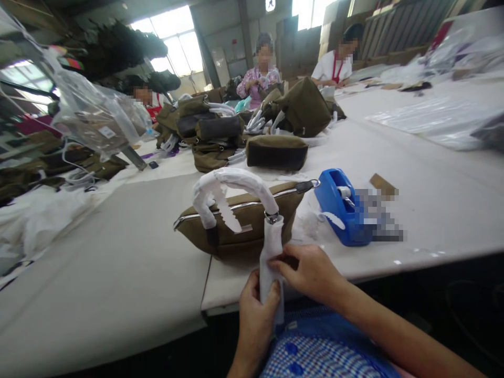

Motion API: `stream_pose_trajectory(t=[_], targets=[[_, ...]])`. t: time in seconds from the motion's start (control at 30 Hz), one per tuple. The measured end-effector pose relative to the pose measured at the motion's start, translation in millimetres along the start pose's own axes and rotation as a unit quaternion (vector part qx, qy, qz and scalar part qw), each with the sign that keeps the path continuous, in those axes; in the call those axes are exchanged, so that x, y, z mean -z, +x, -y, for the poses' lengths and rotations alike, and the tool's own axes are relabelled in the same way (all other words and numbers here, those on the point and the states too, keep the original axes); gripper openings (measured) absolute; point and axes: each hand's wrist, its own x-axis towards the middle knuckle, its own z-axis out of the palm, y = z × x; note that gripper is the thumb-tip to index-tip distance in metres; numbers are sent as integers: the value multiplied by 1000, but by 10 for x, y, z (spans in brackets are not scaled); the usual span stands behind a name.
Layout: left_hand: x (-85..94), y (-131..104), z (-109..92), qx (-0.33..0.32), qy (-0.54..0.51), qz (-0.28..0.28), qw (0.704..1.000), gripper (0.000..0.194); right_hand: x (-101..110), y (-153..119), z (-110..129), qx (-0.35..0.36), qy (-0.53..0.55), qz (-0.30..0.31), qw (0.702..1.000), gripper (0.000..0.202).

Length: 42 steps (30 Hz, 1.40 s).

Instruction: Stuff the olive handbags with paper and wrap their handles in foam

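An olive handbag (244,231) with a silver zipper stands on the table close in front of me. Its arched handle (236,178) is wrapped in white paper. From a metal ring at the handle's near end, a white-wrapped strap (271,252) hangs down past the table edge toward my lap. My left hand (258,310) is closed around the lower part of this strap, thumb on top. Higher up, my right hand (303,268) pinches the wrapping at the strap's right side. A blue tape dispenser (342,210) stands to the right of the bag.
Several olive bags (275,152) are piled farther back. A brown piece (382,186) lies beyond the dispenser. Clear plastic sheets (437,121) lie at the right; a plastic-wrapped bundle (102,115) hangs at the left. Several people (262,79) work across the table. The front table edge (413,262) is near me.
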Motion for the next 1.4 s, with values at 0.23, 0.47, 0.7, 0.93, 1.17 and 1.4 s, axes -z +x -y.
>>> stream_pose_trajectory(t=[0.23, 0.47, 0.7, 0.93, 1.17, 1.4], targets=[[23, -45, 7, 58, -60, 0, 996, 48, -68, 128, -291, -120, 85, 100, 984, 51], [-21, -116, -70, 124, -170, 7, 978, 53, -233, 113, -618, -124, 288, 135, 940, 43], [-24, -93, -101, 82, -89, -21, 992, 47, 102, -297, -237, -72, 226, -16, 971, 32], [-46, -37, 29, 24, 16, 13, 1000, 53, -183, -134, 83, -134, 351, 78, 924, 37], [-191, -24, -75, -10, 18, 25, 999, 48, -269, -33, 21, -161, 381, 65, 908, 37], [422, 122, -170, -48, 96, -164, 981, 49, 80, -70, -492, -76, 220, -44, 972, 44]])
